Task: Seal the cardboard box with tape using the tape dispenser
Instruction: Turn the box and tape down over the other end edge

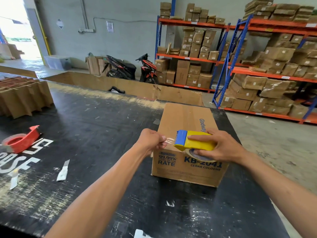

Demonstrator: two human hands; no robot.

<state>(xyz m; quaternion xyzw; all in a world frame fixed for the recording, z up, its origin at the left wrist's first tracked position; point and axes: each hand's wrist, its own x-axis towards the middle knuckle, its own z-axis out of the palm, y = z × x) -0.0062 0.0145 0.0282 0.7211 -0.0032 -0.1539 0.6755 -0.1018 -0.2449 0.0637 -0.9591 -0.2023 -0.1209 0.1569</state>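
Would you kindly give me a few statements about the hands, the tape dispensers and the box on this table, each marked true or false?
1. The right hand holds the yellow tape dispenser over the cardboard box. True.
2. The left hand rests flat on the table. False: it pinches the clear tape end pulled out from the dispenser's blue front.
3. A red tape dispenser lies on the table to the left, untouched. True.
4. The box's top flaps stand open. False: they are folded shut.
5. The utility knife lies on top of the box. False: it lies on the table, left of the box.
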